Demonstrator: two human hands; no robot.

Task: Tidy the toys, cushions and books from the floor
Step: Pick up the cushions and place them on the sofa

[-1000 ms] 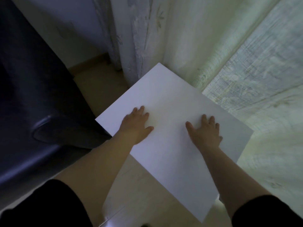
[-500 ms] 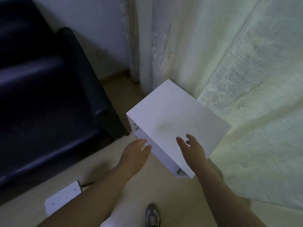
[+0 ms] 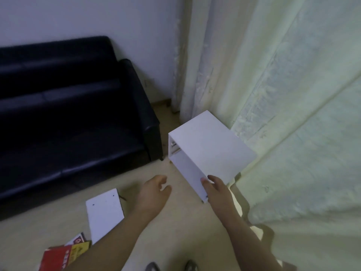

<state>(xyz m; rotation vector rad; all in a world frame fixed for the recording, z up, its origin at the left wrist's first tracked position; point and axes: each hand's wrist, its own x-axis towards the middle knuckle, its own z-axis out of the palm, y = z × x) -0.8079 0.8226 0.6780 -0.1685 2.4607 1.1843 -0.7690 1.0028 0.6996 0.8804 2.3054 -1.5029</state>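
the books lie on the floor, well back from the left hand. it is loose, holding nothing. the right hand, loose too, is by the white box.

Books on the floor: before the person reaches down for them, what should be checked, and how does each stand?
1. Left hand free: ok, open, holding nothing.
2. Right hand free: cannot tell, it is at the near corner of the white cabinet, contact unclear.
3. Books in view: ok, on the floor at lower left, partly cut off.
4. White board clear of the books: cannot tell, its corner ends right beside them.
5. Cabinet's open side reachable: ok, it faces the black sofa.
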